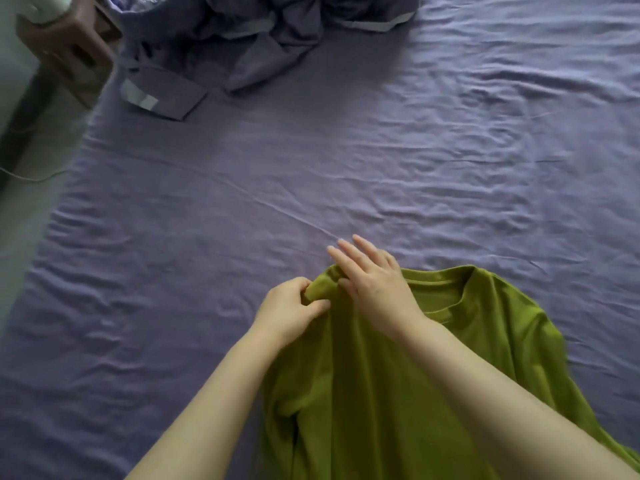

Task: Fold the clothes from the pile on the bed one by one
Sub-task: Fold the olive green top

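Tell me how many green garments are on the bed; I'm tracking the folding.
1: the green shirt lies near the bed's front edge, left hand pinching its shoulder, right hand resting on it. Others may lie outside the view.

No legible text, label, brand, number or sign found; the green shirt [398, 375] bears no readable print; the pale strips on the folded purple cloth [166, 95] near the bed's far left corner show no lettering that can be made out; the sheet [346, 168] is plain.
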`<state>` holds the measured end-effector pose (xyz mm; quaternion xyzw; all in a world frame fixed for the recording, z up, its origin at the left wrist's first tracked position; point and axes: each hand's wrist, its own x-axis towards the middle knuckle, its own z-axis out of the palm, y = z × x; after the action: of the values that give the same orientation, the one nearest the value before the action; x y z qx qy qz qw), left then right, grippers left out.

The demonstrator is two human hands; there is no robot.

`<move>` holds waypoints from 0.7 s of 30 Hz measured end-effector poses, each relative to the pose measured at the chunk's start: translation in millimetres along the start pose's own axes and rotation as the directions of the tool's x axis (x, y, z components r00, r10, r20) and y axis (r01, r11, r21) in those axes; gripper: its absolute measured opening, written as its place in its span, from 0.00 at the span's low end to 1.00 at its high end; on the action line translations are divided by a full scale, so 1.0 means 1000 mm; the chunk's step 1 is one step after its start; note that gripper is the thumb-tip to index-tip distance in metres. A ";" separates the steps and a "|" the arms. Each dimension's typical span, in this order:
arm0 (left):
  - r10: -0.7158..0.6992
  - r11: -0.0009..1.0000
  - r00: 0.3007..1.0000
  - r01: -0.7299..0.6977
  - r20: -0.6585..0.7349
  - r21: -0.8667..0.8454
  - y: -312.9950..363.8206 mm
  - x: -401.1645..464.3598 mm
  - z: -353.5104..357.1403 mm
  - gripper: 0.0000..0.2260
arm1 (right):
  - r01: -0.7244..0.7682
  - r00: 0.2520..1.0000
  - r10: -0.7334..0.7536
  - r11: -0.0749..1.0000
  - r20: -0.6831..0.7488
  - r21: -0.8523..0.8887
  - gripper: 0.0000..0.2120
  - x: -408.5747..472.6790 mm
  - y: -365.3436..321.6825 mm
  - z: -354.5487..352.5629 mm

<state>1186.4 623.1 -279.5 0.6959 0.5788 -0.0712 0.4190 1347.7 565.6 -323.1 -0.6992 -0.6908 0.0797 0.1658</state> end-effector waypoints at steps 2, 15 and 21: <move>0.081 0.984 0.997 -0.080 -0.006 -0.159 -0.006 -0.006 -0.006 0.06 | -0.007 1.000 0.007 1.000 0.014 -0.002 0.16 0.012 -0.003 0.002; 0.019 0.956 0.805 0.158 0.592 -0.246 -0.068 -0.049 -0.070 0.11 | -0.474 0.881 0.462 0.855 0.107 0.209 0.09 0.037 0.013 -0.027; -0.047 0.994 0.946 0.075 0.320 -0.079 -0.099 -0.040 -0.100 0.10 | -0.568 0.822 0.562 0.799 0.093 0.196 0.10 0.041 0.001 -0.026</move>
<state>1050.0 657.7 -242.1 0.6376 0.5278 -0.1690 0.5351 1358.9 603.3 -294.4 -0.8498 -0.4406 0.2102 0.1987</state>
